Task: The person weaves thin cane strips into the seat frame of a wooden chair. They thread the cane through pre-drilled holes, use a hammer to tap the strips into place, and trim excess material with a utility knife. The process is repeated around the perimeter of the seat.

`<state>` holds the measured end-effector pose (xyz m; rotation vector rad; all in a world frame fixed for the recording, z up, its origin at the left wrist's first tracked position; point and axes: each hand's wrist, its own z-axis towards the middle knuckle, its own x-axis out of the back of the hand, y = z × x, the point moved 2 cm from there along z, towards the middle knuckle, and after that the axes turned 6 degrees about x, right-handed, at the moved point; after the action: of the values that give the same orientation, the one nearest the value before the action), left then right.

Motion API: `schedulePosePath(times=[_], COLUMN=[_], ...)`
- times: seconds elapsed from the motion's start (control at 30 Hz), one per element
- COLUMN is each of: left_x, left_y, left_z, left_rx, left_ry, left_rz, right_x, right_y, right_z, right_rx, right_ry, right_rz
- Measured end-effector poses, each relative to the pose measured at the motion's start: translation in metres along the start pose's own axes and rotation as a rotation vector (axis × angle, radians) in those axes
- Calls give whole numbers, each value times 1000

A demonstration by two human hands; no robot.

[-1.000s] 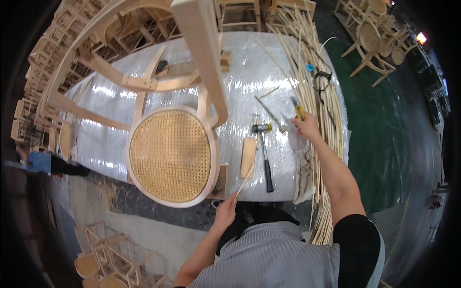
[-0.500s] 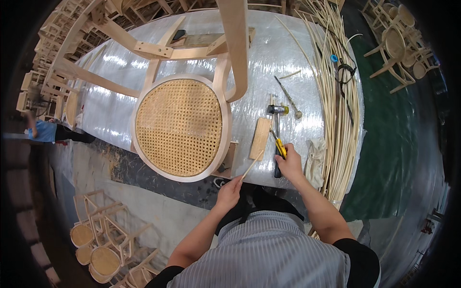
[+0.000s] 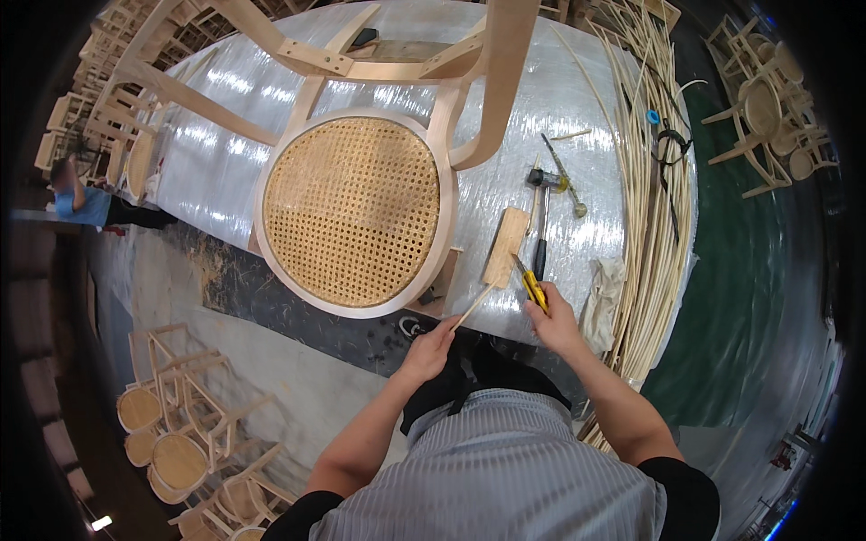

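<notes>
My left hand pinches a thin pale rattan strip, its far end at the near end of a small wooden block. My right hand is closed on a yellow-handled utility knife, whose tip points up and away, near the block's right side. Just beyond that hand lies a hammer with a black handle and a dark and yellow head. To the left, a wooden chair with a round woven cane seat rests on the table, its legs towards the far side.
A thin pointed tool lies by the hammer. Long rattan strips are bundled along the table's right side, with a crumpled pale cloth beside them. Chairs stand on the floor at lower left. Another person is at far left.
The view has shifted, so the table and chair appear higher and tilted. My right hand has brought the knife away from the hammer handle and nearer the strip's end.
</notes>
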<state>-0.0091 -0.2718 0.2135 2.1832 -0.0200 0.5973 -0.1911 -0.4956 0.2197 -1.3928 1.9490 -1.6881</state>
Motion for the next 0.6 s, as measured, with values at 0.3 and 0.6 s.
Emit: schedulePosePath(times=[0.3, 0.6], left_x=[-8, 1], left_y=[-24, -15], left_z=[9, 6], left_rx=[38, 59], left_ry=[3, 11], left_rz=[-82, 10], right_x=[39, -14], right_y=[6, -7], right_z=[5, -33], right_rx=[29, 48], right_ry=[182, -84], right_rz=[-161, -220])
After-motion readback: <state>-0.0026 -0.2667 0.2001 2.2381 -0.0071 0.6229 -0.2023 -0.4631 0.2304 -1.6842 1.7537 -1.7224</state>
